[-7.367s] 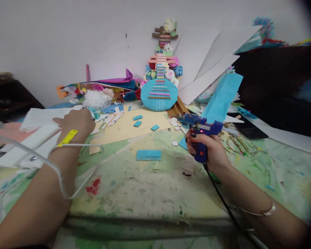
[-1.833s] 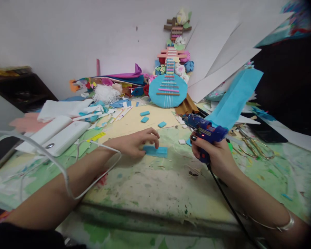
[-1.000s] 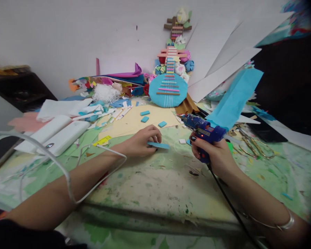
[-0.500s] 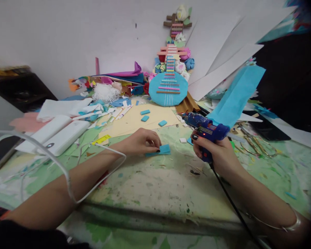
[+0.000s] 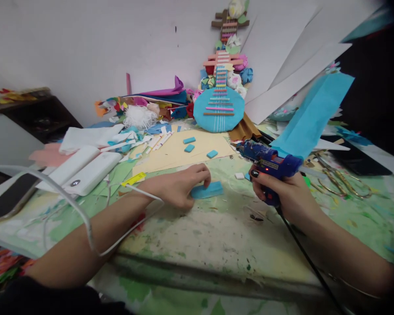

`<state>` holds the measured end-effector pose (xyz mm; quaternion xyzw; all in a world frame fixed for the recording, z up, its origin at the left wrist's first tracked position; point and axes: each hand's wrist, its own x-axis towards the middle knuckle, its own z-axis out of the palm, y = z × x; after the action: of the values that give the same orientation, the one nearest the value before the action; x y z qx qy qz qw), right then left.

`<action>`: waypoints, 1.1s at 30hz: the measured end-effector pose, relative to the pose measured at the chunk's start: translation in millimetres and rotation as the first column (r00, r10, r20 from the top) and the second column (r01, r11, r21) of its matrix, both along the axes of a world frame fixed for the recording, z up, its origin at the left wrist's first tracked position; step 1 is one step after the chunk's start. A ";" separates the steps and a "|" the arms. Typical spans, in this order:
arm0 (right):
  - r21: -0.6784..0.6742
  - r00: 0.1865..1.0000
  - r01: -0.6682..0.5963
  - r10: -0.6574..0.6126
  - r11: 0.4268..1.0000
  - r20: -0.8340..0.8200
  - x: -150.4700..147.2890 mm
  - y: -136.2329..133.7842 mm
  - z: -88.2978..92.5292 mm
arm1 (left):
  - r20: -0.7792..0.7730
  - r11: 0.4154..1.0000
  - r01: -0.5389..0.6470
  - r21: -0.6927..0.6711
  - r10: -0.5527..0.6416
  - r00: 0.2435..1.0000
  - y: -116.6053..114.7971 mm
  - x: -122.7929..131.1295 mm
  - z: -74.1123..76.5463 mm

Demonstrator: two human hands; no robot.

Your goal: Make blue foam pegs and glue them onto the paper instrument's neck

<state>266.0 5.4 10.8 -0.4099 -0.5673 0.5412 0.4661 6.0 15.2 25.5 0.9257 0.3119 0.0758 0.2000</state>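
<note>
Behind our paint-stained, green-and-cream table (image 5: 210, 236), a pale grey wall (image 5: 134, 43) is rising. Our left hand (image 5: 180, 186) is curling, half closed, over one end of a flat, light-blue, papery rectangular strip (image 5: 212, 190) lying on the table (whether the fingertips are pinching it, we cannot tell). Compared with a moment ago, our thumb is no longer showing above the strip; we are judging that its position or hold is being adjusted. Our right hand (image 5: 287, 190) is gripping a dark-blue plastic glue gun (image 5: 262, 154), nozzle apart from the strip. Beyond, three small turquoise blocks (image 5: 189, 148) are resting on cream paper (image 5: 170, 159).
</note>
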 end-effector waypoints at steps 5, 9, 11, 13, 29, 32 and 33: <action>0.011 1.000 0.009 -0.009 1.000 0.009 -0.5 -0.2 1.0 | 0.005 0.997 -0.034 0.063 0.034 0.999 -1.6 3.1 -2.4; 0.012 0.999 0.014 -0.014 1.000 0.034 0.0 -1.1 1.1 | 0.057 0.995 0.029 0.095 -0.034 0.998 1.7 4.0 -1.6; 0.011 0.999 0.013 -0.013 1.000 0.034 0.3 -1.4 1.2 | 0.088 0.990 0.038 0.136 -0.050 0.995 2.9 6.0 -4.4; 0.007 1.000 0.009 -0.009 1.000 0.027 0.2 -1.6 1.6 | 0.115 0.983 0.011 0.184 -0.033 0.993 4.0 8.9 -9.7; -0.019 0.982 0.044 -0.039 0.999 0.187 -7.9 -2.1 5.7 | 0.429 0.835 -0.524 0.170 0.416 0.802 19.2 12.7 -29.1; -0.001 0.982 0.026 -0.025 1.000 0.185 -12.1 -2.2 6.8 | 0.444 0.847 -0.512 0.146 0.406 0.798 16.8 17.3 -31.8; 0.009 0.984 0.021 -0.022 1.000 0.177 -12.3 -2.0 6.5 | 0.450 0.854 -0.495 0.160 0.384 0.806 16.1 18.4 -33.1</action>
<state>253.7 3.5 17.3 -0.4607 -0.6040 0.4955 0.4212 24.4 31.3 -7.6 0.8095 0.4583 0.3506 0.1087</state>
